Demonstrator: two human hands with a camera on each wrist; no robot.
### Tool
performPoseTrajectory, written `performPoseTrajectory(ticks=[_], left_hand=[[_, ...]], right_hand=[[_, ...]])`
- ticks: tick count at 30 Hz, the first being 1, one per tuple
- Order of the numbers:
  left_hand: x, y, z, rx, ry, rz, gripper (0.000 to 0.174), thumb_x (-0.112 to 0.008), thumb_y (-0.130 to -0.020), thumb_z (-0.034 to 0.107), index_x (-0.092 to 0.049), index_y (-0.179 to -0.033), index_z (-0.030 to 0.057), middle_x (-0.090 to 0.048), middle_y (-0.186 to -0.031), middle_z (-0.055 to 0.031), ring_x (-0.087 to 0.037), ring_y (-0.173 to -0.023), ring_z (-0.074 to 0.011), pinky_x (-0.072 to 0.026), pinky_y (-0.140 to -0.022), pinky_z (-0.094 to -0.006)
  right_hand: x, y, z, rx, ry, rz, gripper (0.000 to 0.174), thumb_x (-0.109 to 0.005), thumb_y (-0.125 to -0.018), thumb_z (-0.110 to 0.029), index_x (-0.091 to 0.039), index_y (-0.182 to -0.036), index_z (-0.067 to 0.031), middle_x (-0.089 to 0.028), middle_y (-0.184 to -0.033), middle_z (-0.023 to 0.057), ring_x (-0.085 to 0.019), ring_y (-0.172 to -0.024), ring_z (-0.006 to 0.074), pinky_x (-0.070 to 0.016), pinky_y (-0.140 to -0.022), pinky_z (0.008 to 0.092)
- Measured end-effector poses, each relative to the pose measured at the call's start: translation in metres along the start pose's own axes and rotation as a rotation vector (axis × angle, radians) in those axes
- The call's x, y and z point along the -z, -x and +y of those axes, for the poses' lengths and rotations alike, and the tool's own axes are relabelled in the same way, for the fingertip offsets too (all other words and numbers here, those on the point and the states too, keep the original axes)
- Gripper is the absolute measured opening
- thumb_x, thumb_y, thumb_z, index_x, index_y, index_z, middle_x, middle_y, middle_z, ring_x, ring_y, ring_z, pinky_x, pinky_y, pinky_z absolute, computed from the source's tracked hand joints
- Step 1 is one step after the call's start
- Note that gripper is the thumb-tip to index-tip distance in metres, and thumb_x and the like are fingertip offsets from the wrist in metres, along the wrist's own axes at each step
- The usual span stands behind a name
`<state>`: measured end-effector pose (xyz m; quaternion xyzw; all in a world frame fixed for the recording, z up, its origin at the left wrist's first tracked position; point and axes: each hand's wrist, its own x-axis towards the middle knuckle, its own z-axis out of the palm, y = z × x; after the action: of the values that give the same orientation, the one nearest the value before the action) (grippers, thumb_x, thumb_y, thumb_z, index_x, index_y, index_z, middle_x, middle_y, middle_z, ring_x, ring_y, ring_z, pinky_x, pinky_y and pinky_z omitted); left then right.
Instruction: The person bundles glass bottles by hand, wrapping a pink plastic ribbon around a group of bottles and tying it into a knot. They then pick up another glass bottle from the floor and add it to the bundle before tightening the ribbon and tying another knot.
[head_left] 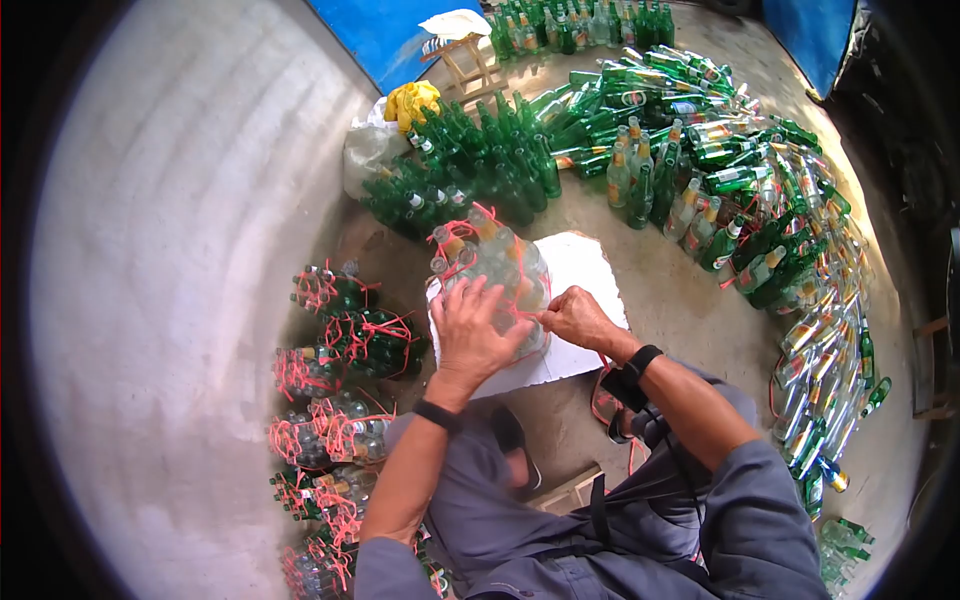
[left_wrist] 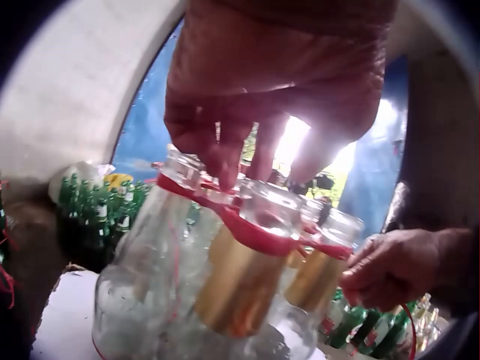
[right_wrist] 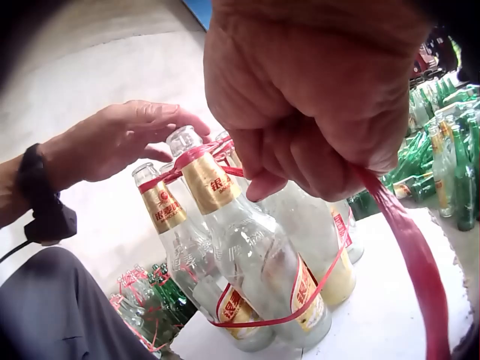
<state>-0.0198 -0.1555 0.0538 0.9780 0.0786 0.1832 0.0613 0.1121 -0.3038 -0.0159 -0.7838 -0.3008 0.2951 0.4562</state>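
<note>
A bundle of clear glass bottles (head_left: 520, 275) with gold neck labels stands on a white board (head_left: 590, 275). Red plastic twine (right_wrist: 315, 296) runs round the lower bodies and also loops about the necks. My left hand (head_left: 475, 330) lies over the tops, its spread fingers (left_wrist: 232, 150) reaching down to the bottle mouths. Beside the necks, my right hand (head_left: 580, 318) is curled tightly and grips the red twine (right_wrist: 409, 255), whose loose length trails below the fist. That fist covers part of the necks in the right wrist view.
Bundles of bottles tied in red twine (head_left: 370, 335) line the left side by the wall. Loose green bottles (head_left: 500, 165) stand upright ahead. A large heap of bottles (head_left: 800, 220) curves along the right. A small stool (head_left: 465, 65) and yellow bag (head_left: 410, 103) are farther back.
</note>
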Motion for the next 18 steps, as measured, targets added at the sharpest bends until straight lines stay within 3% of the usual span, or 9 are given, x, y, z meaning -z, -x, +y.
performPoseTrajectory(ticks=[2,5,8,13,16,18], left_hand=[[-0.016,0.004,0.006,0.024,-0.08,-0.015,0.054,-0.075,-0.075,0.039,-0.069,-0.117,0.0064,-0.064,-0.13,-0.0099,-0.041,-0.134,-0.034,-0.0211,-0.113,-0.0596],[-0.026,0.005,0.009,0.052,-0.076,0.031,0.053,-0.073,-0.075,0.036,-0.067,-0.119,0.0065,-0.064,-0.129,-0.011,-0.039,-0.136,-0.0361,-0.0169,-0.115,-0.0613],[-0.03,0.005,0.011,0.075,-0.144,0.005,0.059,-0.071,-0.076,0.04,-0.066,-0.125,0.0073,-0.062,-0.134,-0.0058,-0.038,-0.137,-0.0329,-0.0171,-0.116,-0.0584],[-0.031,0.006,0.012,0.082,-0.157,-0.007,0.06,-0.07,-0.077,0.041,-0.065,-0.128,0.0088,-0.061,-0.137,-0.0045,-0.038,-0.137,-0.0323,-0.0165,-0.116,-0.0588],[-0.031,0.005,0.011,0.085,-0.159,-0.003,0.061,-0.07,-0.078,0.04,-0.064,-0.13,0.0095,-0.06,-0.138,-0.0044,-0.038,-0.138,-0.032,-0.0162,-0.116,-0.0586],[-0.032,0.006,0.011,0.088,-0.154,0.004,0.062,-0.069,-0.078,0.039,-0.063,-0.131,0.0098,-0.06,-0.138,-0.0044,-0.038,-0.138,-0.0319,-0.0161,-0.117,-0.0584]], right_hand=[[0.007,0.002,-0.003,0.048,0.043,0.023,0.034,-0.068,-0.083,-0.027,-0.071,-0.071,0.0051,-0.065,-0.067,0.0243,-0.065,-0.061,0.0337,-0.0531,-0.066,0.0438],[0.017,-0.002,0.002,0.158,0.1,0.091,0.032,-0.069,-0.084,-0.026,-0.071,-0.077,0.0047,-0.064,-0.071,0.0272,-0.065,-0.065,0.0396,-0.0534,-0.069,0.046],[0.024,-0.005,0.005,0.178,0.035,0.122,0.025,-0.068,-0.086,-0.019,-0.071,-0.077,0.0043,-0.063,-0.068,0.0258,-0.064,-0.063,0.0398,-0.0521,-0.066,0.0462],[0.038,-0.004,-0.008,0.196,0.159,0.112,0.029,-0.071,-0.086,-0.021,-0.069,-0.074,0.0048,-0.062,-0.067,0.0253,-0.063,-0.062,0.0397,-0.0481,-0.061,0.0465],[0.042,-0.004,-0.009,0.301,0.246,0.149,0.028,-0.069,-0.088,-0.022,-0.069,-0.073,0.0025,-0.063,-0.068,0.0238,-0.064,-0.064,0.0393,-0.049,-0.061,0.0471],[0.043,-0.001,-0.011,0.476,0.36,0.245,0.025,-0.068,-0.088,-0.016,-0.063,-0.069,0.0001,-0.058,-0.062,0.0209,-0.057,-0.057,0.0401,-0.0461,-0.054,0.0454]])
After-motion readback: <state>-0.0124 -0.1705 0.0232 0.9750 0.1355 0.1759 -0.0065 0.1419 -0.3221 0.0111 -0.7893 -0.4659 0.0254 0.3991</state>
